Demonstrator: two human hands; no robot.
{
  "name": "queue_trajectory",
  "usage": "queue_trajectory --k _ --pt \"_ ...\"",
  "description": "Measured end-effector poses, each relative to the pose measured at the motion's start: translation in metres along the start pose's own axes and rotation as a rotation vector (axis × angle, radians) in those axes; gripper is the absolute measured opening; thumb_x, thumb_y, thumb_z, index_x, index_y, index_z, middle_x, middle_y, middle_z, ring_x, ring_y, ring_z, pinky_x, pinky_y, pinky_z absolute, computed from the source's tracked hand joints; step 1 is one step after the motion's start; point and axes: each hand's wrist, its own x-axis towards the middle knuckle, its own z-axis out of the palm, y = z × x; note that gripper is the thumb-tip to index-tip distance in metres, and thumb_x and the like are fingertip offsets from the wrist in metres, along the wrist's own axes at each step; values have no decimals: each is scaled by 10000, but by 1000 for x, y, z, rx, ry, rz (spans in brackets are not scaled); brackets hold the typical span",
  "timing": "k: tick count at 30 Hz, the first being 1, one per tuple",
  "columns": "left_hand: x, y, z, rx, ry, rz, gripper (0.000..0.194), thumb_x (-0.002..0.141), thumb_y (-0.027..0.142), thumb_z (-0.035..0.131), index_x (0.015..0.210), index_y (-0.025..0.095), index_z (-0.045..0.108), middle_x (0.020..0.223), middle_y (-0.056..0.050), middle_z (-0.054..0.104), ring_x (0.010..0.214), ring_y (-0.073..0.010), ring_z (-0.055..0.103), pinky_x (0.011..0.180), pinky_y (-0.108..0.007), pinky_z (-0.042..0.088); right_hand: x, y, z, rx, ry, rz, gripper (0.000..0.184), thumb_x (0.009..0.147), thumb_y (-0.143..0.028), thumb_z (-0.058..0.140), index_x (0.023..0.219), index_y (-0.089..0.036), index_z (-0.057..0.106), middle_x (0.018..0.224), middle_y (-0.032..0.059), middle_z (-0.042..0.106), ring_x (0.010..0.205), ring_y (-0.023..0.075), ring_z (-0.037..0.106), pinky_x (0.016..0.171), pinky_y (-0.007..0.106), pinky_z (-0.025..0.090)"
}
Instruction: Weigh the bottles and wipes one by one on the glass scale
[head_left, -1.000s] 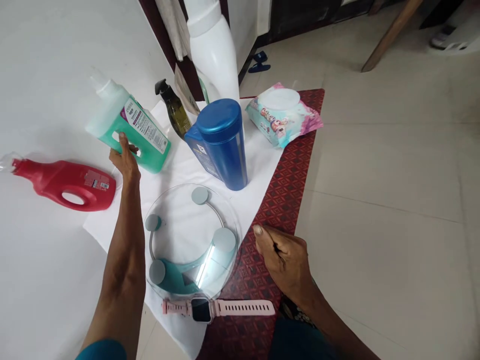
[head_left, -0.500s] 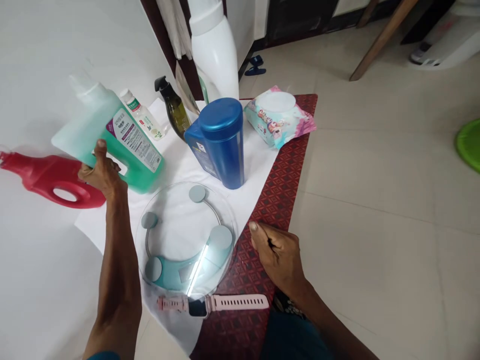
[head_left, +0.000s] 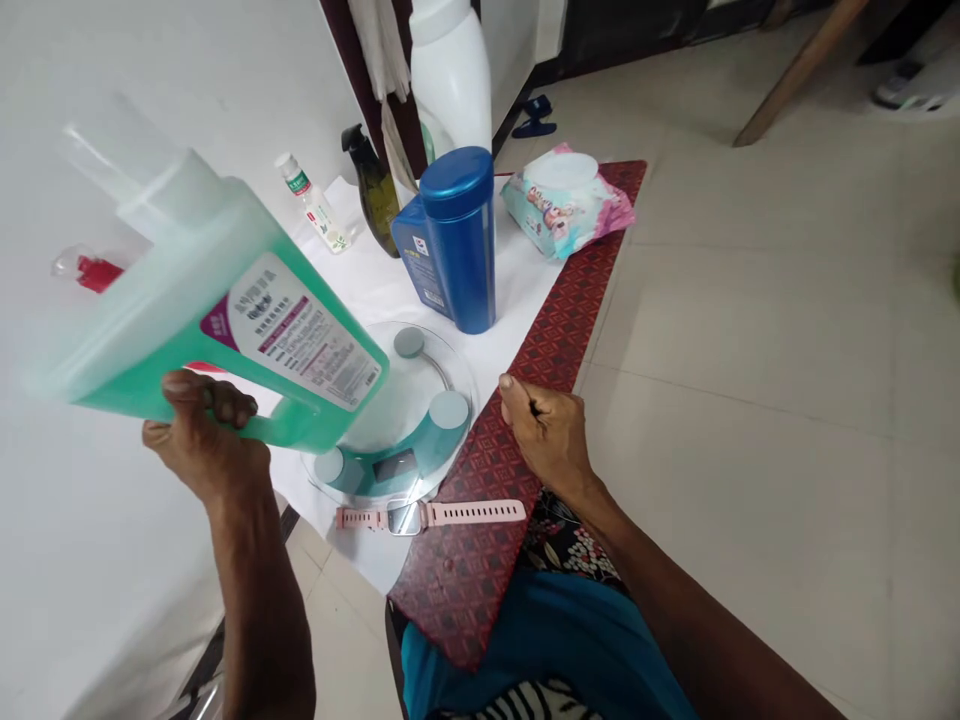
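My left hand point(head_left: 196, 430) grips the handle of a large green liquid bottle point(head_left: 187, 300), held tilted in the air close to the camera, its clear cap pointing up and left. The bottle hangs over the left part of a round glass scale point(head_left: 409, 415) that lies on a white sheet point(head_left: 375, 285). My right hand point(head_left: 546, 430) rests as a loose fist on the red patterned mat point(head_left: 495, 480), just right of the scale, with nothing visible in it.
A pink-strapped smartwatch point(head_left: 420, 515) lies in front of the scale. Behind it stand a blue bottle point(head_left: 457, 235), a dark pump bottle point(head_left: 375, 190), a small white bottle point(head_left: 315, 205) and a tall white bottle point(head_left: 450, 75). A wipes pack point(head_left: 566, 200) and a red bottle point(head_left: 94, 272) lie nearby.
My left hand has lifted the green bottle off the sheet and brought it up toward the camera. The small white bottle behind it is now uncovered. My right hand stays fisted on the mat.
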Motion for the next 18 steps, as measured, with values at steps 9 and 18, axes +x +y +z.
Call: queue_trajectory --k 9,18 --pt "-43 -5 4 -15 40 -93 471 633 332 847 556 216 397 554 73 338 458 -66 311 417 -258 227 -1 2 2 -21 19 -17 647 1104 -609 447 576 -235 424 501 -31 426 484 117 417 525 294 310" --pt "-55 -9 -10 167 -174 71 499 888 584 721 623 227 495 608 15 439 554 -160 478 569 -339 435 -1 -1 1 -18 2 -1 635 1107 -578 471 573 -234 438 492 -32 435 465 114 401 518 305 298"
